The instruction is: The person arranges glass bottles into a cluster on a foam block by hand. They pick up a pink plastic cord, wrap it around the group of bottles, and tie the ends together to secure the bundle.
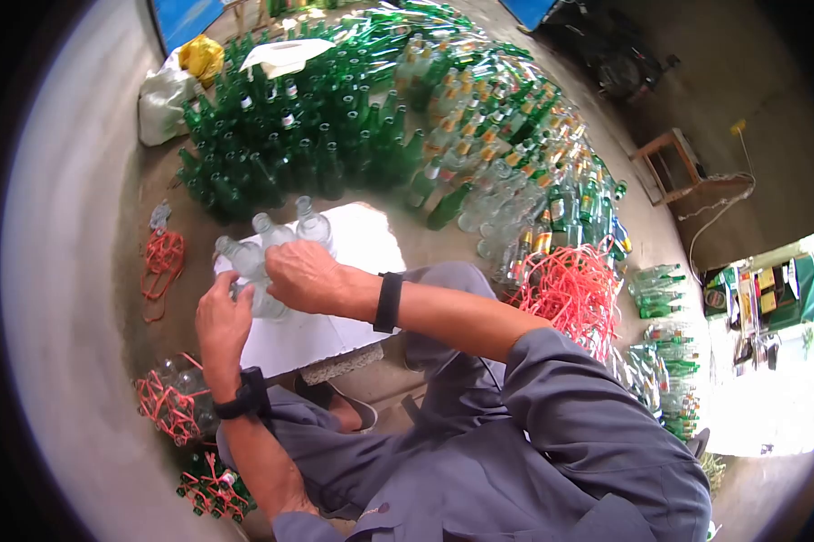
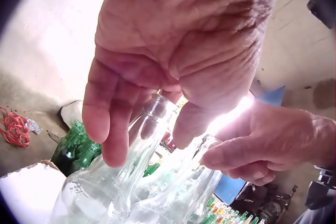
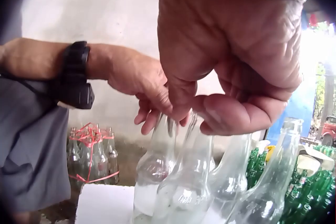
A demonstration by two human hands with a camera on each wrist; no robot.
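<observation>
Several clear glass bottles (image 1: 312, 226) stand close together on a white board (image 1: 366, 237) in front of the person. The left hand (image 1: 224, 323) has its thumb and fingers round the neck of a clear bottle (image 2: 100, 195), which shows beneath the palm in the left wrist view. Beside it, the right hand (image 1: 306, 275) pinches the top of a neighbouring bottle (image 3: 184, 190) between thumb and curled forefinger. The two hands (image 3: 134, 74) (image 3: 231, 45) are close together at the bottle tops. Fingers partly hide the bottle mouths.
Many green bottles (image 1: 290, 135) stand behind the board, with clear and labelled ones (image 1: 488, 135) to their right. Red strapping (image 1: 570, 294) lies in a tangle at the right, more (image 1: 163, 257) at the left. Strapped bottle bundles (image 1: 174, 397) stand on the lower left.
</observation>
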